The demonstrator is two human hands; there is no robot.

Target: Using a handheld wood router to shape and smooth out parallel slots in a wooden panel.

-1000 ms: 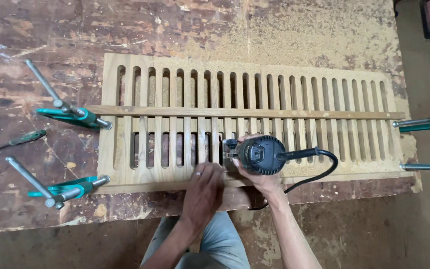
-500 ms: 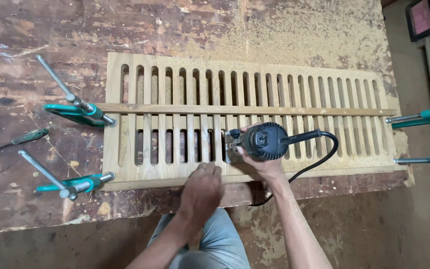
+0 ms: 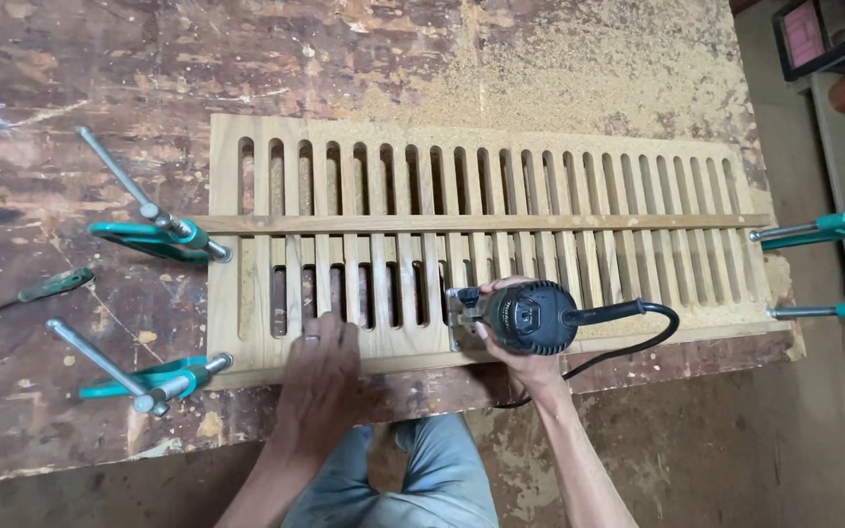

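A long wooden panel (image 3: 501, 137) with several parallel slots lies clamped flat on a worn workbench (image 3: 70, 88). A thin wooden strip (image 3: 481, 223) runs across its middle as a straight edge. My right hand (image 3: 515, 357) grips a black and teal handheld router (image 3: 525, 316) standing on the panel's near half, just below the strip; its black cord (image 3: 638, 337) loops off to the right. My left hand (image 3: 320, 367) rests flat, fingers spread, on the panel's near edge to the left of the router.
Two teal bar clamps (image 3: 154, 235) (image 3: 144, 381) hold the panel's left end, and two more (image 3: 819, 230) (image 3: 833, 311) hold the right end. A green-handled screwdriver (image 3: 46, 286) lies at far left. Sawdust (image 3: 579, 78) covers the bench behind the panel. My knees (image 3: 413, 479) show below.
My left hand has slid left along the panel's near edge, away from the router. The router and my right hand stay at about the same slot; the view has shifted slightly.
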